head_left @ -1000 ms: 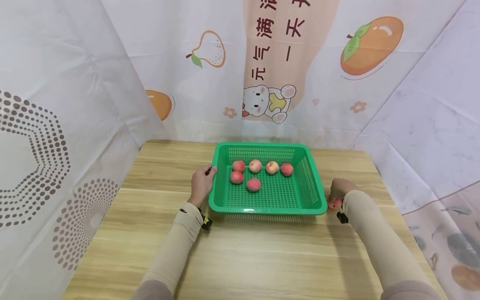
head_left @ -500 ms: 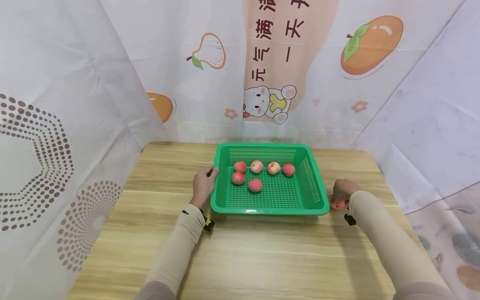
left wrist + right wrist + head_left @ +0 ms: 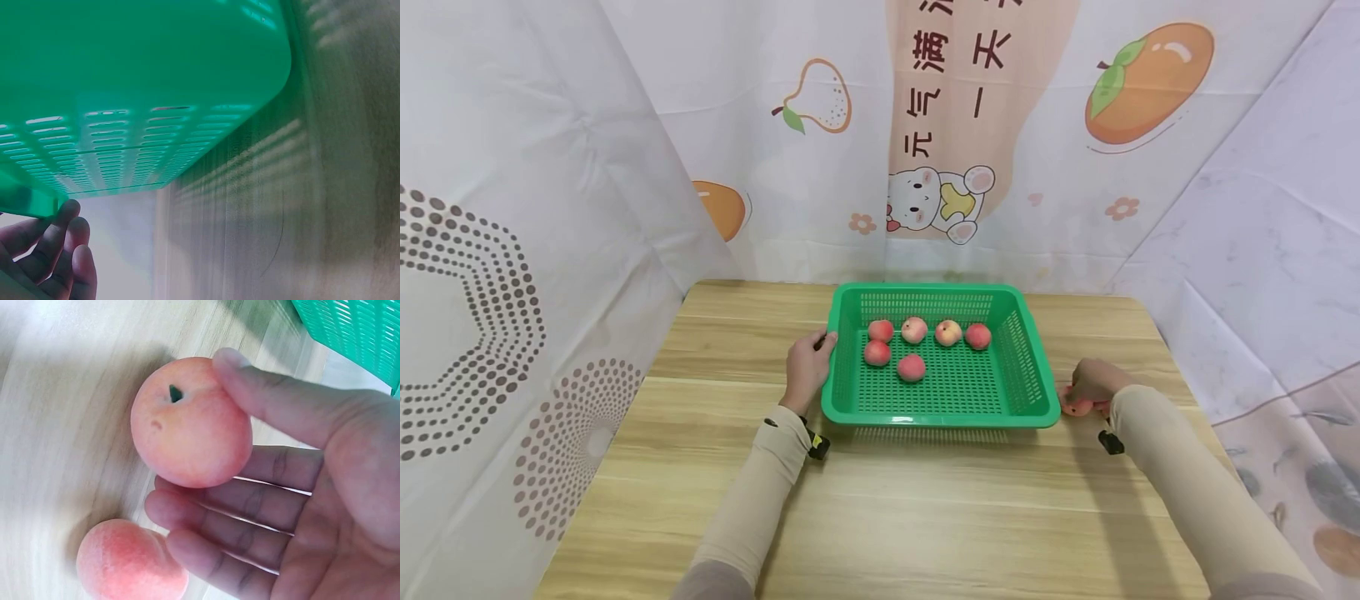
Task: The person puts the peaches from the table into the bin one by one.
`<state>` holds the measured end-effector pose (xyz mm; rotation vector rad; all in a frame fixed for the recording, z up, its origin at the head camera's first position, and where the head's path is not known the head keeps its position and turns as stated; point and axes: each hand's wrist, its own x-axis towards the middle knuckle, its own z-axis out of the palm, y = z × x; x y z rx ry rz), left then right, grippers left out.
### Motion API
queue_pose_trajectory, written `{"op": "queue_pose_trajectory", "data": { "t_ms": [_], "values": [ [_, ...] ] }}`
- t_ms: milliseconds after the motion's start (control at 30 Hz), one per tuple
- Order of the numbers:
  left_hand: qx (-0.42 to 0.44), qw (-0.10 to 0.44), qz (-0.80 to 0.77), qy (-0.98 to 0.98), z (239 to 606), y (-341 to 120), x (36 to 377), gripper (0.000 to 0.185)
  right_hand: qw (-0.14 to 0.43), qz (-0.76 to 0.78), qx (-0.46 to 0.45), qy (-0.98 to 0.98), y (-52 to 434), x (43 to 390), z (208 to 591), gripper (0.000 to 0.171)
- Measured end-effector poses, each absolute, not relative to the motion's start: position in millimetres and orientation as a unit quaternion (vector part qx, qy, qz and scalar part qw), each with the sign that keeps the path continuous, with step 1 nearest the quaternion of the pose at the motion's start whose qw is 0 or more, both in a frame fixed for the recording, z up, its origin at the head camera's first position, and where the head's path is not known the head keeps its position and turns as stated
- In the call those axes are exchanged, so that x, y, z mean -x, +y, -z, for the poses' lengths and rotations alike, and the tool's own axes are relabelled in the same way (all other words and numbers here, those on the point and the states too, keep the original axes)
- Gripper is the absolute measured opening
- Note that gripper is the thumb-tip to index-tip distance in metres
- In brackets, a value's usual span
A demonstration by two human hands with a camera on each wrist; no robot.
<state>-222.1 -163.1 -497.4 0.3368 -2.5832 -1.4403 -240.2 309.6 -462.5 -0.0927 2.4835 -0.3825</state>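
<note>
Your right hand held a peach between thumb and fingers, just off the right side of the green basket, low over the bench. A second peach lay on the bench beside your fingertips. Your left hand gripped the basket's left rim, fingers curled under its edge, steadying it. Five peaches already sat inside, toward the back. The step in hand looked like the pick-up of a loose peach. The next move would likely call for you to lift it clear of the rim and set it in the open front part of the basket.
</note>
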Motion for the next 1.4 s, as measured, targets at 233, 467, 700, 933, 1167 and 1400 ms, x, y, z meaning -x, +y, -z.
{"op": "queue_pose_trajectory", "data": {
  "t_ms": [233,467,700,933,1167,1400],
  "values": [
    [-0.112,0.081,0.478,-0.868,496,-163,222,0.043,0.328,0.157,0.013,0.931,312,240,465,0.023],
    [-0.107,0.082,0.477,-0.868,496,-163,222,0.042,0.339,0.178,0.007,0.924,317,243,467,0.028],
    [-0.107,0.082,0.474,-0.870,496,-164,223,0.043,0.320,0.167,0.031,0.932,318,246,462,0.045],
    [-0.108,0.072,0.483,-0.866,497,-164,222,0.044,0.295,0.132,0.057,0.945,320,248,454,0.065],
    [-0.111,0.069,0.479,-0.868,498,-164,222,0.047,0.295,0.158,0.049,0.941,320,249,453,0.065],
    [-0.112,0.061,0.480,-0.868,498,-164,222,0.048,0.286,0.147,0.056,0.945,322,253,451,0.064]
  ]
}}
